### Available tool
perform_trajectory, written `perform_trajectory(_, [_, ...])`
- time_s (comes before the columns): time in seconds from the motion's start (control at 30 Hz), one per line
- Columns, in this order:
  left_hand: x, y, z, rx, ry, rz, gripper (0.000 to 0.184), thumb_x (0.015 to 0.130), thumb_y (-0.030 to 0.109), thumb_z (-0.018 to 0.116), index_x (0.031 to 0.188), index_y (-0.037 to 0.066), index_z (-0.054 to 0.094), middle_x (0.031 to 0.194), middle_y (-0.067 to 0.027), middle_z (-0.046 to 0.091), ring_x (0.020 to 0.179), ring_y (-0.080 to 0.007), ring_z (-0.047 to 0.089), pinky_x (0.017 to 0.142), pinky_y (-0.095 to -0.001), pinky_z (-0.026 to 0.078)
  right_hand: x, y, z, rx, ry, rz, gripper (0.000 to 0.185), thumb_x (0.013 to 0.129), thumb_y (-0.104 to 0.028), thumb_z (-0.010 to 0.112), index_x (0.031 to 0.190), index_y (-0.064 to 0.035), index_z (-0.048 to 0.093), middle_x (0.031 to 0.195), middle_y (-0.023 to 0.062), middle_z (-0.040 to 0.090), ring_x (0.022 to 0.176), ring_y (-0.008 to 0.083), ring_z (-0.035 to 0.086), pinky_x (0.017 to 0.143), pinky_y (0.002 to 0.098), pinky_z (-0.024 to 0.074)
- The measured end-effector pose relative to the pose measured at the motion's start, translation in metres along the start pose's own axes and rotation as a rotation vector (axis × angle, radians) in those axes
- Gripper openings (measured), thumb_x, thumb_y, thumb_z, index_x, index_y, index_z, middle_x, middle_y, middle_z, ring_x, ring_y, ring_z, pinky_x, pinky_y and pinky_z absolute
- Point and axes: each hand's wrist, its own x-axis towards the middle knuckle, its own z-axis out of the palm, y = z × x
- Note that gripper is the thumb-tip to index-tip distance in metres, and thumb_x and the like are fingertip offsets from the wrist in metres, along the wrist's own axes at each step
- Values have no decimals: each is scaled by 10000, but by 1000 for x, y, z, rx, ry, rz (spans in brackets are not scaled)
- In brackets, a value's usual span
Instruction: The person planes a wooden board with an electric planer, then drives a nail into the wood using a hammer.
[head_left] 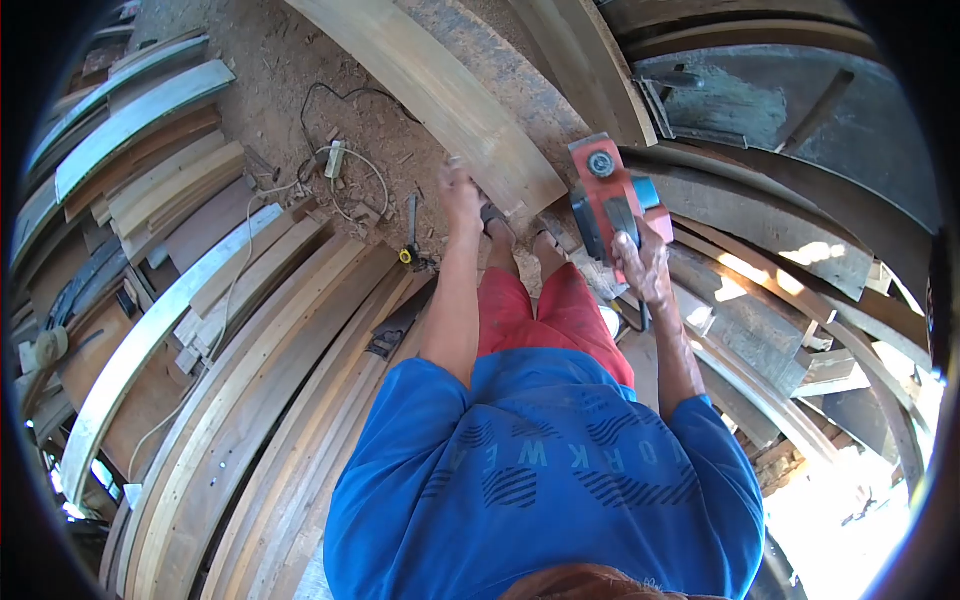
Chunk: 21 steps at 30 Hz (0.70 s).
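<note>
A red power planer [612, 195] hangs in my right hand [643, 265], its fingers wrapped round the handle. The tool is to the right of the near end of a long pale board [470, 115]. My left hand [460, 195] is at the left edge of that board near its end, with the fingers bent; whether it grips the edge is too small to tell. Under and beside the board lies a wider, rougher plank [500, 50].
Stacked boards [270, 330] fill the left side. On the shavings-covered floor [270, 60] lie a white power socket [335, 160] with cords and a wrench-like tool [411, 225]. More planks [760, 200] lean at the right. My feet stand by the board's end.
</note>
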Motion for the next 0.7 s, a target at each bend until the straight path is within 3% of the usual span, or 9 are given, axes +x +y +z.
perform_trajectory(0.07, [16,1,-21,-218,122,-100,622,1027,262,641,1560,116,355,1198,-137,665,1004,-255,666,882,-404,566,8,-2,-2,-38,-11,-35,519,1035,-474,618,1047,44,647,699,72,633,645,150,614,603,349,499])
perform_trajectory(0.1, [15,6,-30,-247,157,-109,457,1028,231,642,1448,184,466,1069,-56,685,863,-195,676,771,-370,575,10,5,-3,-11,-12,-20,533,1032,-489,621,1029,43,650,688,70,629,635,147,614,598,345,500])
perform_trajectory(0.2, [32,-26,-82,-38,44,-20,305,1043,252,625,1312,157,516,1042,-36,668,807,-158,667,705,-333,572,12,11,-7,37,-12,19,575,1022,-534,623,989,40,655,663,62,619,604,136,606,574,332,495])
perform_trajectory(0.3, [40,-61,-128,84,-137,-48,279,1027,284,675,1208,139,518,1068,-44,651,809,-140,654,696,-308,567,9,5,-10,41,14,34,610,1010,-571,624,971,36,656,649,52,611,579,126,594,549,319,484])
perform_trajectory(0.4, [14,-60,-112,204,-110,7,432,985,328,748,1254,94,505,1058,-49,654,796,-133,649,673,-281,559,4,1,-7,24,82,44,623,1004,-587,623,958,34,652,641,45,604,576,122,591,540,313,479])
perform_trajectory(0.43, [3,-46,-95,137,-205,5,580,932,329,817,1308,46,478,1116,-87,654,847,-152,646,690,-306,557,2,0,-5,10,105,47,625,1004,-589,622,953,33,651,639,43,602,579,122,591,540,313,478])
perform_trajectory(0.6, [20,-4,-16,225,-399,21,618,932,259,804,1361,-7,447,1249,-156,636,1002,-192,631,747,-386,559,-6,-8,10,51,211,112,595,999,-569,640,936,22,650,666,26,595,591,104,573,540,305,474])
perform_trajectory(0.63, [35,-10,-13,292,-422,150,614,930,261,795,1367,0,453,1247,-147,642,987,-173,639,750,-369,563,-10,-11,14,45,219,120,595,998,-570,641,943,22,651,670,26,599,590,103,573,540,303,474])
perform_trajectory(0.7, [39,-7,-25,380,-457,74,621,928,256,797,1376,-5,456,1236,-144,650,943,-159,641,746,-341,560,-10,-20,20,44,243,117,595,997,-570,642,958,23,654,677,27,609,589,100,573,539,297,473])
